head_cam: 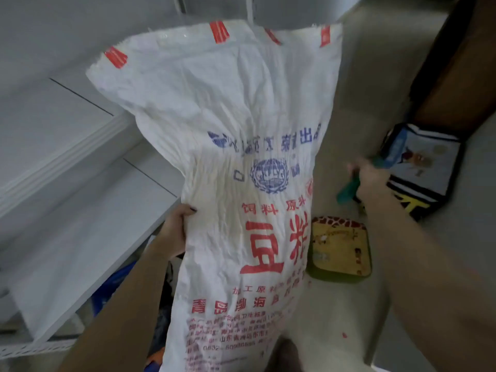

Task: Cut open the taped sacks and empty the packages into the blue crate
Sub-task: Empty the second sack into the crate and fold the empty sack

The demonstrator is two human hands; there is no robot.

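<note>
Two hands tend the white sack (241, 183), upright beside the blue crate (112, 285) low at left: the left hand (174, 229) pinches its side edge, and farther out the right hand (369, 175) closes round a blurred green tool (346, 190). Red tape strips (218, 32) bind the far mouth, so cutting seems next: bring the tool there.

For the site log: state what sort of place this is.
Probably a storeroom: grey metal shelves, a bare concrete floor, and a big printed sack gripped by the left hand, green tool in the right hand.
</note>
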